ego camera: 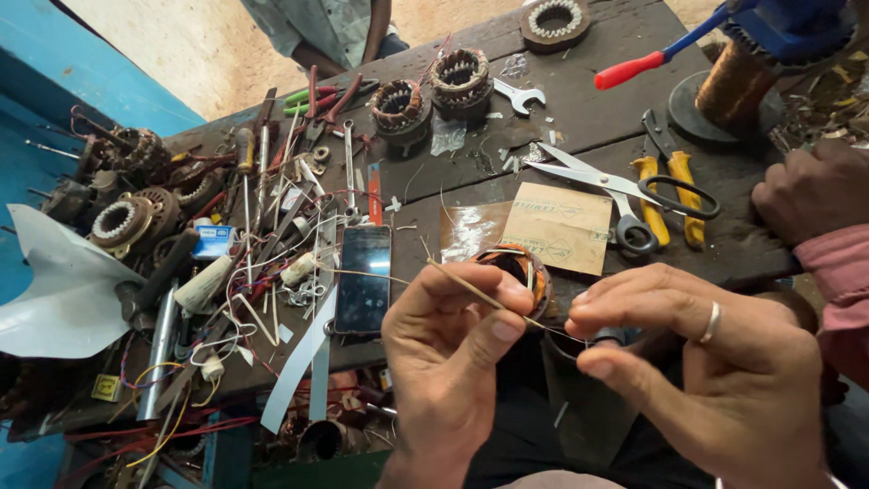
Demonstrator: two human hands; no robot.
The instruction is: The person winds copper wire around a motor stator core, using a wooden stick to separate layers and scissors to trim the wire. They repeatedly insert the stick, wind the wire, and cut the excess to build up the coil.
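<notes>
Left hand (448,362) pinches a thin stick (475,290); right hand (715,362) pinches fine wire, barely visible. The stator (520,272) at the bench (579,118) front edge sits half hidden.

Dark worn wooden worktop (579,118), cluttered. Just left of the hands: black smartphone (364,276), screen up, w/ white flat strips (303,362) beside it. Just above the hands: tan cardboard piece (557,226) & clear plastic sheet (471,228). Up-right of them: silver scissors w/ black handles (615,186), touching yellow-handled pliers (665,186). Further up: two copper-wound motor stators (433,95), small silver spanner (518,93), grey toothed ring (554,20) at far edge. Far right top: blue tool w/ red grip (670,50), copper wire spool (729,86). Far left: more stators (122,222), screwdrivers, red-handled pliers (330,104), loose wires, white crumpled sheet (63,290). Another person's hand (810,186) in pink sleeve, right edge.
</notes>
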